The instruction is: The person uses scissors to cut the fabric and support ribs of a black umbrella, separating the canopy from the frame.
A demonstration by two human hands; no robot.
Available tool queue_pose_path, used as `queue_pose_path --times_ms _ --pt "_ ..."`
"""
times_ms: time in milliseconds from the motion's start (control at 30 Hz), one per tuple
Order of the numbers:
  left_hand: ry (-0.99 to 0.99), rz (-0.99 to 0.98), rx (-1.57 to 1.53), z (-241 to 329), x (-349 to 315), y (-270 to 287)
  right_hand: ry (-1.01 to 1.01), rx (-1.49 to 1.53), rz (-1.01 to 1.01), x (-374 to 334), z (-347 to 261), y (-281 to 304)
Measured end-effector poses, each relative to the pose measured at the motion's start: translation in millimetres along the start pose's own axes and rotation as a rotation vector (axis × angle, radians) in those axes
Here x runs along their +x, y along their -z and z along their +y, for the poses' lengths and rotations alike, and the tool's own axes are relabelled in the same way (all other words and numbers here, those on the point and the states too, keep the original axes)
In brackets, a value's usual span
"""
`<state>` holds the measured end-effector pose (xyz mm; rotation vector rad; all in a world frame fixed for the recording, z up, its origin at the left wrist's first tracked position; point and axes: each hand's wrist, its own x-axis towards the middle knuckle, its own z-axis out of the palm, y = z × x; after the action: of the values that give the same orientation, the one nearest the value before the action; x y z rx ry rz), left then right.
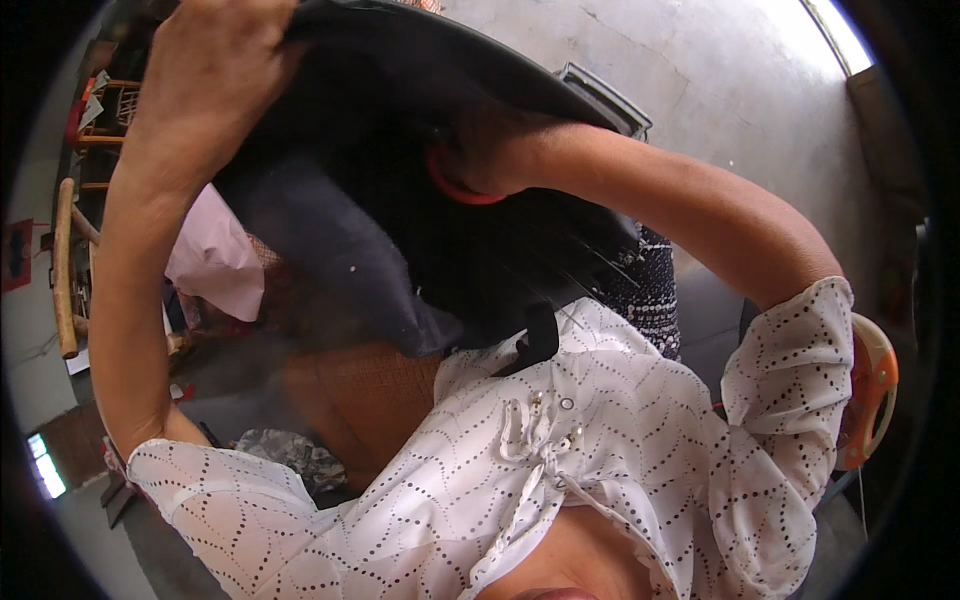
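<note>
Left hand (225, 50) is curled tight on the black cloth (350, 100), at its top left edge. Right hand (495, 150) is by the cloth's dark middle, near a red loop (465, 192); I can't tell how open it is or what it holds.

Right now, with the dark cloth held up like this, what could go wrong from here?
The right hand holds a red handle, its working end lost in shadow; if it has blades, they might nick the black cloth. The left hand grips the cloth's raised edge, so a slip there could let it drop. Pale loose threads on the cloth might snag.
</note>
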<state>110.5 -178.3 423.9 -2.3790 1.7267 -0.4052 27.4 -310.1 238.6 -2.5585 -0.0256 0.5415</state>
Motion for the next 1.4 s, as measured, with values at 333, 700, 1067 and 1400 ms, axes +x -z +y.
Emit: queue_pose_path --times_ms 333,700,1067,1400 --pt "0.066 0.020 -0.152 -27 -34 7 0.190 -0.462 -0.027 14 -21 -3" --pt "-0.048 -0.001 -0.176 -7 -22 11 0.208 -0.444 0.097 32 -38 -2" --pt "-0.081 0.045 -0.129 -9 -24 9 0.207 -0.445 0.103 24 -35 -4" --pt "-0.030 -0.024 -0.154 -11 -25 15 0.180 -0.447 0.123 26 -30 -1"
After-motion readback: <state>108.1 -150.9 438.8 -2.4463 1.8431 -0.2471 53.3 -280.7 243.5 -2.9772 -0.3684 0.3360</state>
